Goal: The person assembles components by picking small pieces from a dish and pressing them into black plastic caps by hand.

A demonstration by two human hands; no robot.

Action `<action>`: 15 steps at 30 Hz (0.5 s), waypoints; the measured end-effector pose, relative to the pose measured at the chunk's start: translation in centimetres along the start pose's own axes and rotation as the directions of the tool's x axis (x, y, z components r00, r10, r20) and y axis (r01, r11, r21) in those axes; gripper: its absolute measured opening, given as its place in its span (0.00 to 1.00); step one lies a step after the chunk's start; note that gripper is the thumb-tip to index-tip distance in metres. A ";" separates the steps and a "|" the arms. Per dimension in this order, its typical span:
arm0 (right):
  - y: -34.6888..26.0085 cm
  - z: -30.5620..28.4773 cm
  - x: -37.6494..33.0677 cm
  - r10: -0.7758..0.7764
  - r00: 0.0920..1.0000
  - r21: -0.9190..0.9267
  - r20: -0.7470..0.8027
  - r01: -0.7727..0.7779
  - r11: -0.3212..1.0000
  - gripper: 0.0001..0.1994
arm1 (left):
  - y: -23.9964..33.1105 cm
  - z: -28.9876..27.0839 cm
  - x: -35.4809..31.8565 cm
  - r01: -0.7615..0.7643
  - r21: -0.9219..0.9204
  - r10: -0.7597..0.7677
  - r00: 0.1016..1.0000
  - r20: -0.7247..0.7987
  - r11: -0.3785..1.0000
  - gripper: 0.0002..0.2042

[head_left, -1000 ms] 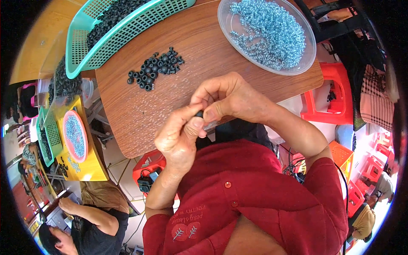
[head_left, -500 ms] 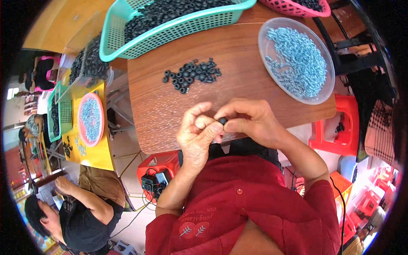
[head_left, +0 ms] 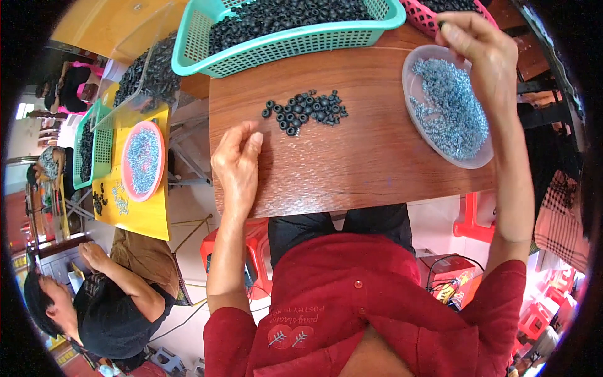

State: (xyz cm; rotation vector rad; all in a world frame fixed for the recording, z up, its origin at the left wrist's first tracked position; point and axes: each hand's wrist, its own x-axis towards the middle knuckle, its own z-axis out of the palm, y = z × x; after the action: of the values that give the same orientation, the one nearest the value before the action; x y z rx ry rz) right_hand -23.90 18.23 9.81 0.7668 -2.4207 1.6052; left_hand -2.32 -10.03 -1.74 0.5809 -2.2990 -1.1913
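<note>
My right hand (head_left: 480, 53) is raised at the far right, by the rim of a pink basket (head_left: 419, 16). Its thumb and fingers pinch a small black round piece (head_left: 441, 24), mostly hidden by the fingertips. At the table's left side is my left hand (head_left: 236, 162), its fingers loosely bent, the thumb apart from them and no piece visible in it. Just beyond it lies a loose pile of black ring-like pieces (head_left: 304, 113). A clear round dish (head_left: 411, 113) of small shiny blue-silver parts (head_left: 449, 103) sits below my right hand and forearm.
A green basket (head_left: 289, 47) of black pieces stands at the table's (head_left: 352, 169) far edge. To the left, a yellow table (head_left: 147, 217) bears a pink dish (head_left: 161, 157) and another green basket (head_left: 102, 151). A seated person (head_left: 125, 301) works there. Red stools (head_left: 474, 223) stand nearby.
My hands have parted from around a black piece near the table's front edge. The right went far and right to the pink basket with a black piece; the left moved left beside the pile.
</note>
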 end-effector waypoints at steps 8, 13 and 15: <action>6.8 -2.1 10.9 -0.217 0.972 -0.611 -0.093 0.116 0.783 0.17 | 1.0 1.6 3.4 -0.189 0.350 0.175 0.982 0.070 0.918 0.08; 8.9 -2.1 10.5 -0.218 0.959 -0.500 -0.181 0.101 0.860 0.17 | 0.7 2.1 3.9 -0.234 0.443 0.206 0.972 0.109 0.866 0.08; 4.5 0.4 7.3 -0.104 0.986 -0.354 -0.128 0.053 0.934 0.13 | 0.4 1.3 3.8 -0.230 0.380 0.207 0.973 0.099 0.896 0.06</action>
State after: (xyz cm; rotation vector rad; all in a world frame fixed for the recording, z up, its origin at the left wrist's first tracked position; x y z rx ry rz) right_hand -32.29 16.76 8.69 0.6484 -2.4356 1.1112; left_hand -6.13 -11.14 -1.29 0.4099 -2.5893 -0.6539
